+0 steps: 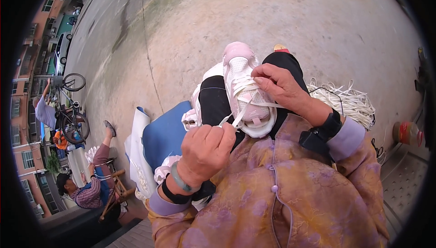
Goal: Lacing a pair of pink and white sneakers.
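A pink and white sneaker (239, 51) rests across my lap between my knees, toe pointing away from me. White shoelace (241, 114) crosses its upper part, with a loose stretch running toward my left hand. My left hand (206, 150), closed in a fist near the heel end, grips that lace. Over the lacing, my right hand (281, 86) has its thumb and forefinger pinched together on the lace at the eyelets. Part of another pink and white shoe (191, 119) shows beside my left knee.
A heap of white laces (347, 105) lies to my right, near a plastic jar (404, 133). Blue sheeting (165, 132) and white material are on my left. Farther left, a person sits on a wooden chair (113, 193), with a bicycle (72, 107) and another person beyond.
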A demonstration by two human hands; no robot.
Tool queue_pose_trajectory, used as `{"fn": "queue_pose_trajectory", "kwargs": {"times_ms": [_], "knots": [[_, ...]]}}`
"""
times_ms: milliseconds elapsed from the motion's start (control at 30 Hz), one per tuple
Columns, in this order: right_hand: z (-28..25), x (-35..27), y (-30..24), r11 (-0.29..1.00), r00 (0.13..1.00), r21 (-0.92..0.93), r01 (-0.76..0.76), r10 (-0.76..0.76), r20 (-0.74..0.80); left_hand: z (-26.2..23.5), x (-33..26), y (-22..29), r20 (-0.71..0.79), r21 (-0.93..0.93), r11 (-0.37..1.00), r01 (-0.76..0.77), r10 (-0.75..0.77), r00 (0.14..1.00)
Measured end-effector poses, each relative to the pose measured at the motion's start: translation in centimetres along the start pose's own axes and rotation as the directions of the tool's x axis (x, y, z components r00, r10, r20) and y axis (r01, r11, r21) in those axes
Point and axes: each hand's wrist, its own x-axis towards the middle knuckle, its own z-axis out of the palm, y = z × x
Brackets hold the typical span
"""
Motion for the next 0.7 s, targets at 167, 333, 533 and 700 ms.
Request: {"fn": "queue_pose_trajectory", "kwargs": {"times_ms": [167,333,533,700], "knots": [[1.5,1.9,-1.9,0.974,0.932,-0.098,0.205,-0.163,0.324,-0.4,3.0,-1.0,-0.061,0.032,0.991,-0.133,0.135,0.989],[0.7,2.6,-1.2,0.99,0.908,0.069,-0.122,0.083,0.412,-0.9,3.7,-1.9,-0.02,0.038,0.978,-0.205,0.206,0.978],[0.0,3.4,-1.5,0.973,0.821,0.02,-0.229,0.183,0.541,-0.9,3.8,-3.3,0.01,0.084,0.965,-0.248,0.249,0.969],[-0.5,3.7,-1.9,0.976,0.792,-0.042,-0.216,0.2,0.577,-1.2,3.8,-4.0,0.054,0.117,0.952,-0.284,0.279,0.959]]}}
